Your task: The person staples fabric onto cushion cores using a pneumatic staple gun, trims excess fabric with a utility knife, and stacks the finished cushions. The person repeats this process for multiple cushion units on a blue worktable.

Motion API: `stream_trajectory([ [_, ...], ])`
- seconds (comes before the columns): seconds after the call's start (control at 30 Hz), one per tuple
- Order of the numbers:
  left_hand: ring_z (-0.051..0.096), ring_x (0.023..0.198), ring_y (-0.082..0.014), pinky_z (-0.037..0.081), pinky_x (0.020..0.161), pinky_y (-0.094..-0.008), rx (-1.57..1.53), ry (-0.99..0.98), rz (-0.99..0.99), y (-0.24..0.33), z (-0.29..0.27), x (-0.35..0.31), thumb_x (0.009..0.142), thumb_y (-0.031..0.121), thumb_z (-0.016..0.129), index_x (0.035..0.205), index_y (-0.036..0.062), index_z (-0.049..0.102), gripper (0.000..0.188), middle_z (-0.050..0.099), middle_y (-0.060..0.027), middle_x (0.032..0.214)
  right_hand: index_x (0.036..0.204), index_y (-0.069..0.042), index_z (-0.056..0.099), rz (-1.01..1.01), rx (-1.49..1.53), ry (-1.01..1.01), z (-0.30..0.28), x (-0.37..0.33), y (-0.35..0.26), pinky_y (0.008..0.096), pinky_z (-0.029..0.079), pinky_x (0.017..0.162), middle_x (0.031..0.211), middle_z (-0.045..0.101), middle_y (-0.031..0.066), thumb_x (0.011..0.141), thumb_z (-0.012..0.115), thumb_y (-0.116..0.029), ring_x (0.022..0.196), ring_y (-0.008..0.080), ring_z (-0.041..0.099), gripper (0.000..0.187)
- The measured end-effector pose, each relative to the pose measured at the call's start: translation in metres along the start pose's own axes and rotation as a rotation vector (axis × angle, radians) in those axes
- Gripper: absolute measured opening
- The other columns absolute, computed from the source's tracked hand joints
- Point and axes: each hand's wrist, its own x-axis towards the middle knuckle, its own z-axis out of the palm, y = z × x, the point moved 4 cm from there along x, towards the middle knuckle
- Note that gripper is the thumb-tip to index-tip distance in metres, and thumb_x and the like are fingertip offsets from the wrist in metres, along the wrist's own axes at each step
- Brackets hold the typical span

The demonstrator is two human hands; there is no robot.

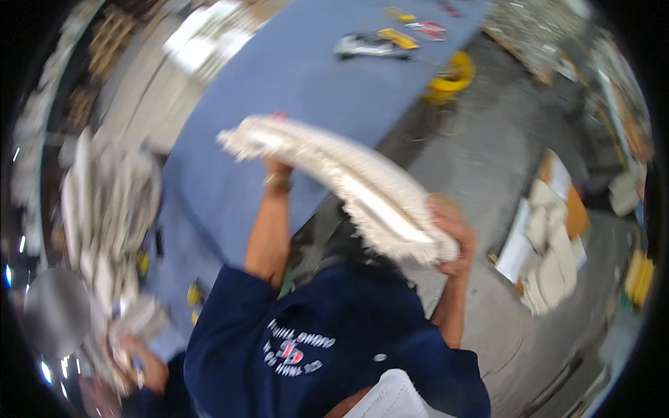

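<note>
A long, folded cream textile with shaggy fringed edges, like a small rug, is held up in front of me at a slant. A white strip shows along its near side. My right hand is closed around its right end, fingers over the edge. My left hand is under its left part; the textile hides most of the fingers, and a watch or bracelet sits on that wrist. Beneath the left part lies the blue-grey table. Motion blurs the picture.
Yellow and red hand tools and a grey tool lie on the far table. A yellow ring-shaped object is at its right edge. Cream textiles lie on the floor at right. Another person's hand handles cloth at left.
</note>
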Motion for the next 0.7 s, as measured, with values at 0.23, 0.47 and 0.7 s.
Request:
stream_trajectory([
  [0.23,0.053,0.131,-0.0247,0.045,0.110,-0.0406,-1.254,0.495,-0.468,0.085,-0.072,-0.014,0.106,0.051,0.044,0.115,0.0042,0.070,0.055,0.061,-0.0115,0.140,0.122,-0.009,0.075,-0.011,-0.484,-0.331,0.016,0.035,0.012,0.0456,0.045,0.113,0.131,0.071,0.0159,0.075,0.072,-0.004,0.128,0.0332,0.064,0.048],
  [0.47,0.065,0.114,-0.0325,0.046,0.108,-0.0418,-0.539,0.510,-0.508,0.014,-0.121,-0.004,0.105,0.059,0.041,0.091,0.0016,0.075,0.068,0.072,-0.0199,0.120,0.136,-0.012,0.067,0.071,-0.409,-0.581,0.151,0.074,0.151,0.0426,0.042,0.115,0.147,0.059,0.0164,0.093,0.056,0.004,0.137,0.0337,0.055,0.047],
  [0.7,0.057,0.134,-0.0332,0.044,0.114,-0.0465,-0.981,0.317,-1.147,-0.075,-0.044,-0.092,0.106,0.061,0.040,0.142,-0.0044,0.054,0.077,0.059,-0.0226,0.143,0.154,-0.018,0.049,0.274,-0.638,-0.775,0.222,0.098,0.236,0.0601,0.026,0.120,0.164,0.037,0.0177,0.100,0.058,-0.045,0.152,0.0391,0.033,0.061],
])
